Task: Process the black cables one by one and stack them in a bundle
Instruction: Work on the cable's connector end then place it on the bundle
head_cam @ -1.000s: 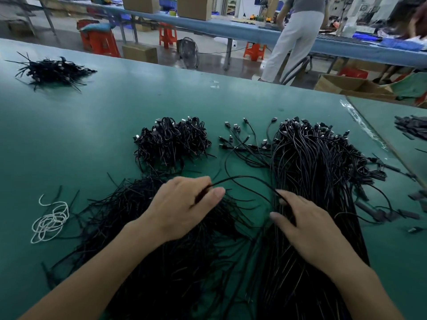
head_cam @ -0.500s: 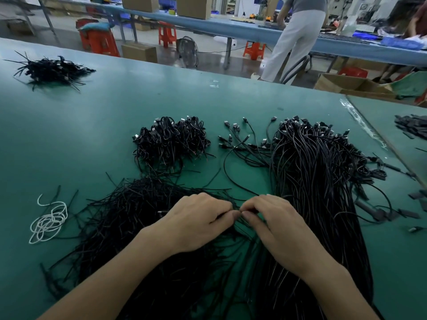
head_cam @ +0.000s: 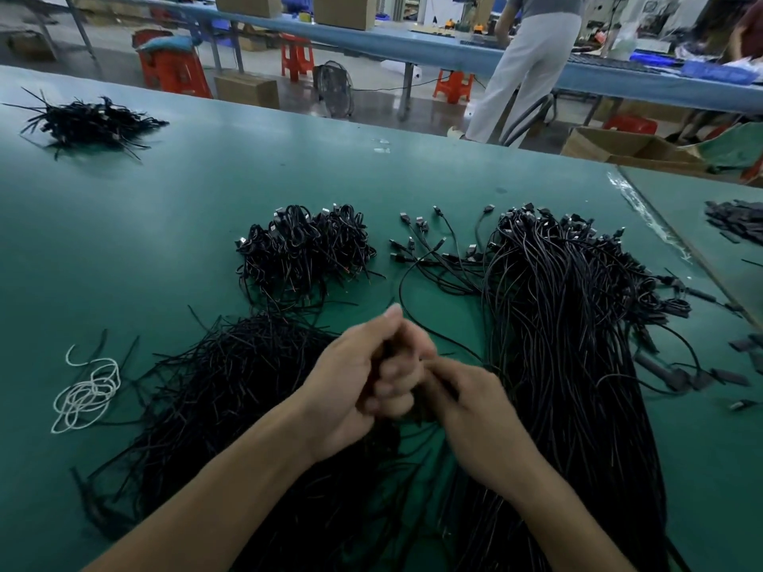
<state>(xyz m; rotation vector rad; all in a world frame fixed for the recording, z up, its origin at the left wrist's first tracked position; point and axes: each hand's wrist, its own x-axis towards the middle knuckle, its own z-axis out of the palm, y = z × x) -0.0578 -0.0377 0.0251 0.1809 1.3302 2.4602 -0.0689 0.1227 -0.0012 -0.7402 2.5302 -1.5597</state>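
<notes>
My left hand (head_cam: 363, 377) and my right hand (head_cam: 466, 402) meet above the green table (head_cam: 173, 225), both blurred. My left hand's fingers curl round a single black cable (head_cam: 402, 291) that loops away toward the far side. My right hand pinches the same cable close to the left fingers. A big pile of long black cables (head_cam: 565, 324) lies to the right. A heap of thin black ties (head_cam: 231, 381) spreads under my left forearm. A stack of coiled black cables (head_cam: 301, 245) sits beyond my hands.
A tangle of white cord (head_cam: 84, 396) lies at the left. Another black cable heap (head_cam: 86, 121) sits far left. Loose connector ends (head_cam: 433, 241) fan out between the stacks. Small black parts (head_cam: 677, 381) scatter at the right. A person stands at the far bench (head_cam: 528, 68).
My hands have come together and lifted off the piles. The left hand closed round the cable and the right hand moved in beside it. The cable's loop has drawn in shorter.
</notes>
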